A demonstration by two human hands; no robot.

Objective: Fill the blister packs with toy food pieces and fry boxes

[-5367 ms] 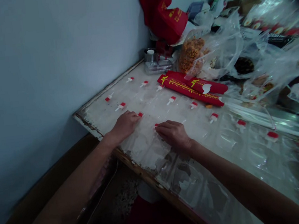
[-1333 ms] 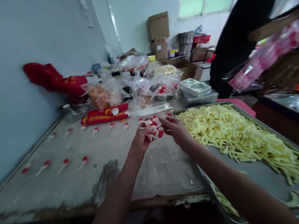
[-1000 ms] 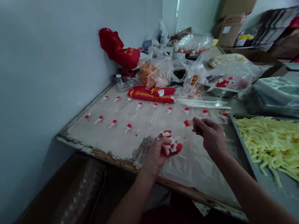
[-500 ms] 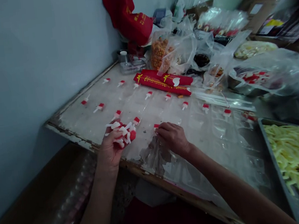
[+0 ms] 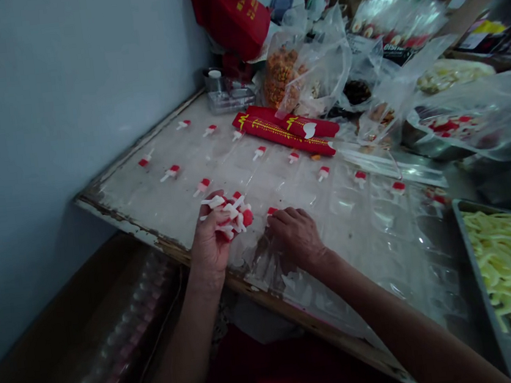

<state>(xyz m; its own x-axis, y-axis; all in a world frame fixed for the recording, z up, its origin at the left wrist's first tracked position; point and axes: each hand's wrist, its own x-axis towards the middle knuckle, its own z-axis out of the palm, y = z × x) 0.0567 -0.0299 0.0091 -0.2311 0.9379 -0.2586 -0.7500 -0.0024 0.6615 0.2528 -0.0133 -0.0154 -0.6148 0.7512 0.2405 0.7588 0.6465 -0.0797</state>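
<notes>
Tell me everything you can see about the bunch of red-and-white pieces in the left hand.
The bunch of clips is a loose handful of small plastic-looking pieces, each a white stem with a red end, pointing in different directions. The left hand has its grip closed around them, palm up, just above the near edge of the worn white table. Single matching pieces lie in rows on clear bags beyond. The exact count is unclear.

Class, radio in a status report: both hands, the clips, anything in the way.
Left hand shut on clips. Right hand flat on plastic bags, one clip at fingertips. Red packets lie beyond.
</notes>
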